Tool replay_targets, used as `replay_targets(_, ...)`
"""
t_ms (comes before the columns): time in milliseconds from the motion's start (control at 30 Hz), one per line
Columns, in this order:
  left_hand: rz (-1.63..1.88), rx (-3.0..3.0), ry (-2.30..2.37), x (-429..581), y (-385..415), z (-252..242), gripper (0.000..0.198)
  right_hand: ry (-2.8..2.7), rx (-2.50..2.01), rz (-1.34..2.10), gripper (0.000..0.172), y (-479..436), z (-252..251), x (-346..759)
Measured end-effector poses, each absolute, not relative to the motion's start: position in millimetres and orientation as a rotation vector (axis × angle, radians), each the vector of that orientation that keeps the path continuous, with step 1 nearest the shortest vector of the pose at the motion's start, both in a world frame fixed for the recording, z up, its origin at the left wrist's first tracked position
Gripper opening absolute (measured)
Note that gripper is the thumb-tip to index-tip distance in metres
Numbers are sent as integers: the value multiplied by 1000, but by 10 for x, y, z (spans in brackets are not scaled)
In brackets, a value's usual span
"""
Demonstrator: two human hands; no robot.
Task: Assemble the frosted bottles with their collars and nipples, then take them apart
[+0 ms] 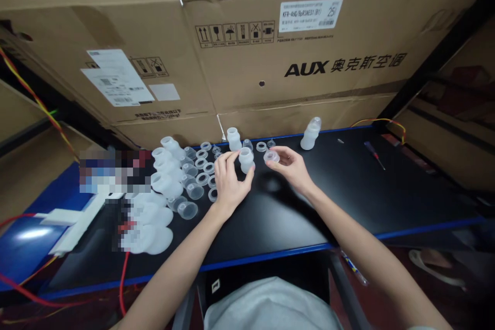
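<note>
My left hand [230, 178] grips a translucent white baby bottle [246, 159], its open mouth facing up. Just to the right, my right hand [290, 166] pinches a clear bottle collar ring [271, 157] between thumb and fingers; whether a nipple sits in it I cannot tell. The bottle and ring are a short gap apart, over the black table. Behind them stand another uncapped bottle [233, 139], a clear cap [247, 144], a loose ring [262, 147] and a small clear nipple [271, 142].
Several white bottles [166, 183], clear caps [187, 210] and rings [202, 179] crowd the table's left side. A capped bottle [310, 134] stands at the back right, with a screwdriver [374, 154] farther right. A large cardboard box [240, 77] rises along the back edge.
</note>
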State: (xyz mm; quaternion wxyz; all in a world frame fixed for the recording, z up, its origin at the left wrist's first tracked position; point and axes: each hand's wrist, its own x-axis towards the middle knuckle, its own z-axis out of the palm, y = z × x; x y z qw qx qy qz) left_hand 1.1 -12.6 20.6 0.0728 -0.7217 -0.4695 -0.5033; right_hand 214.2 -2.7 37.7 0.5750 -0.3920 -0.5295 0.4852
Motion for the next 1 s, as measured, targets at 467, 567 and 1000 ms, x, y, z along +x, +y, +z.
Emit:
replay_targets(467, -1535, -2304, -1535, 138, -88, -19, 55, -1373, -889, 1078, 52, -86, 382, 2121)
replay_targets(567, -1358, -2353, -1535, 129, -91, 14, 56, -1411, -867, 1064, 51, -82, 366, 2115)
replay_targets(1000, -1912, -2646, -1187, -29, -230, 241, 53, -1485, -774, 1113, 49, -76, 374, 2214)
